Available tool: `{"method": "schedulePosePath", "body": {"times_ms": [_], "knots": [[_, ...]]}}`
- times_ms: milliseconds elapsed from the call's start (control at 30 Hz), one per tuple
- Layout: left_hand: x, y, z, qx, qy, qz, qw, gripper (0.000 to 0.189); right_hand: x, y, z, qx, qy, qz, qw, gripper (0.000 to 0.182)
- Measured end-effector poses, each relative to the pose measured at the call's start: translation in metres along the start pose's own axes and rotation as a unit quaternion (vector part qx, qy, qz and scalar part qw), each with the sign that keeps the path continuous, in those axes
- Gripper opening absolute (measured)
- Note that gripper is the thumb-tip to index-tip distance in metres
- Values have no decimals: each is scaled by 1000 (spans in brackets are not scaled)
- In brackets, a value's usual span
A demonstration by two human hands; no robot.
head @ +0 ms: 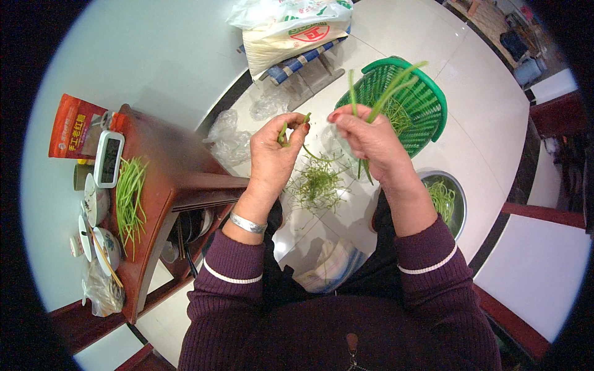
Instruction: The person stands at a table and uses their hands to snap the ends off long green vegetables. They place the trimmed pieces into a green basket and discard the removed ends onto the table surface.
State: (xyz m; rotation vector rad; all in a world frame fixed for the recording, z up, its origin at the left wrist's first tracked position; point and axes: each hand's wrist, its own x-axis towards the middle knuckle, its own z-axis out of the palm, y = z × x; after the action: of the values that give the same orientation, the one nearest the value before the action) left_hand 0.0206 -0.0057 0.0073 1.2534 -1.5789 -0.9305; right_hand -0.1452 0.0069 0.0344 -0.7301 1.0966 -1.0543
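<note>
My left hand, with a silver bracelet at its wrist, pinches a short piece of green vegetable stem between thumb and fingers. Several longer green stems are gripped in my right hand, their ends sticking out above and below the fist. The two hands are a little apart, over the tiled floor. Below them lies a loose heap of thin green trimmings. Just beyond my right hand stands a green plastic basket with thin greens inside. Beside my right forearm, a metal bowl contains more stems, partly hidden by the sleeve.
On the wooden table at left lie a bunch of stems, a digital clock, a red pouch and bowls with chopsticks. Ahead, a full sack rests on a folding stool. Clear plastic bags lie nearby.
</note>
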Motion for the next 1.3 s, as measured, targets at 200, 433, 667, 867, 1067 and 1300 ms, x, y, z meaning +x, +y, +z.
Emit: {"method": "schedulePosePath", "body": {"times_ms": [200,433,667,867,1067,1300], "knots": [[0,7,2,52,-23,72,996,14,0,3,0,-24,-42,47,998,14],[-1,10,1,98,-39,111,988,13,0,3,0,-29,-38,49,998,14],[0,9,1,103,-42,138,984,13,3,6,-2,-9,-56,55,997,12],[-2,10,1,123,-50,149,980,14,3,6,-3,-11,-55,60,997,12],[-2,9,0,133,-63,160,976,15,3,6,-4,-25,-58,71,995,12],[-2,13,1,140,-67,166,974,15,5,7,-5,-24,-57,86,994,8]]}}
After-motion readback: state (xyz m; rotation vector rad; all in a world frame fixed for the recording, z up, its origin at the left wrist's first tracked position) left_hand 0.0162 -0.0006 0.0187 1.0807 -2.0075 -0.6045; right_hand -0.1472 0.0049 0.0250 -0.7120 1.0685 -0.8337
